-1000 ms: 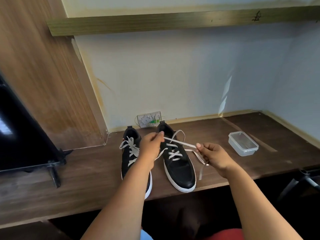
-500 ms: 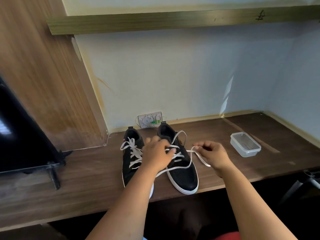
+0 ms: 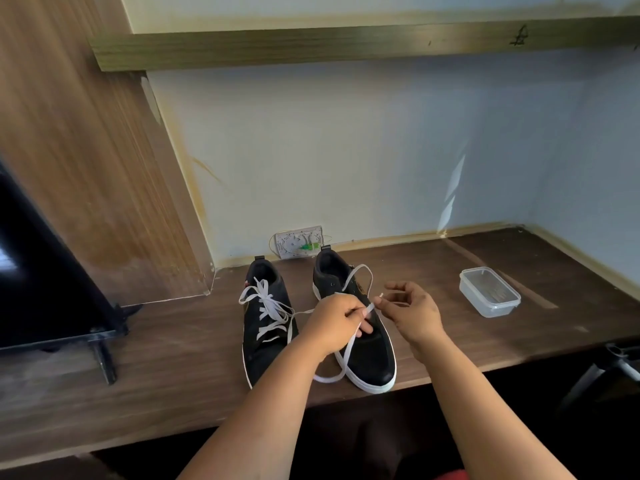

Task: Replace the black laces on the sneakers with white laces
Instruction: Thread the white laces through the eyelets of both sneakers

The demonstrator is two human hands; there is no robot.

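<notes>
Two black sneakers with white soles stand side by side on the wooden desk (image 3: 173, 368), toes toward me. The left sneaker (image 3: 265, 327) carries a white lace tied across its tongue. Over the right sneaker (image 3: 367, 355) both my hands work a loose white lace (image 3: 341, 362) that loops down past the shoe's inner side. My left hand (image 3: 334, 322) pinches that lace above the shoe's middle. My right hand (image 3: 410, 311) pinches the lace end just beside it. The eyelets under my hands are hidden.
A clear plastic box (image 3: 489, 291) with a lid sits to the right on the desk. A black monitor (image 3: 41, 292) on a stand fills the left. A wall socket (image 3: 299, 242) is behind the shoes. A chair part (image 3: 620, 358) pokes in at the right edge.
Both hands have drawn together over the right sneaker's middle. The lace stretched between them has gone slack and now hangs in a long loop toward the toe.
</notes>
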